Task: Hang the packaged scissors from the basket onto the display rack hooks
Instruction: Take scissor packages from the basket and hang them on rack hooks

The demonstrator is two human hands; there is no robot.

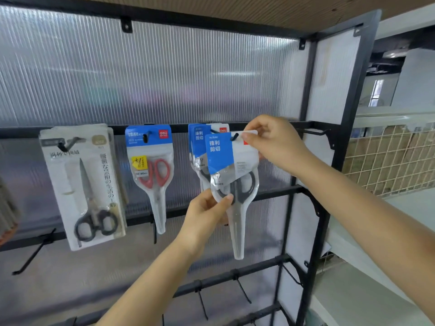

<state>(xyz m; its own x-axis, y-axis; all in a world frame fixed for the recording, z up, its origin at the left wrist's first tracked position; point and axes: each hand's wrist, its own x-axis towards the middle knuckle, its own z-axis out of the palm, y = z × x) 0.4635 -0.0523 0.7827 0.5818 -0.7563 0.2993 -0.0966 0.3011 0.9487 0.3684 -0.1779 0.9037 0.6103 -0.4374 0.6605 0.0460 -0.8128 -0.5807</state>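
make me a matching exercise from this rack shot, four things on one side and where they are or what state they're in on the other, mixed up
Things:
1. red-handled scissors pack
2. beige-card scissors pack
3. black-handled scissors pack
4. bare hook

States:
A. hangs farthest left on the top rail
B. sticks out empty at the right end of the top rail
C. held by both hands, left hand low, right hand pinching its top
D. hangs alone on its hook, between the other packs

Pairs: 1-D, 2-A, 3-C, 4-B
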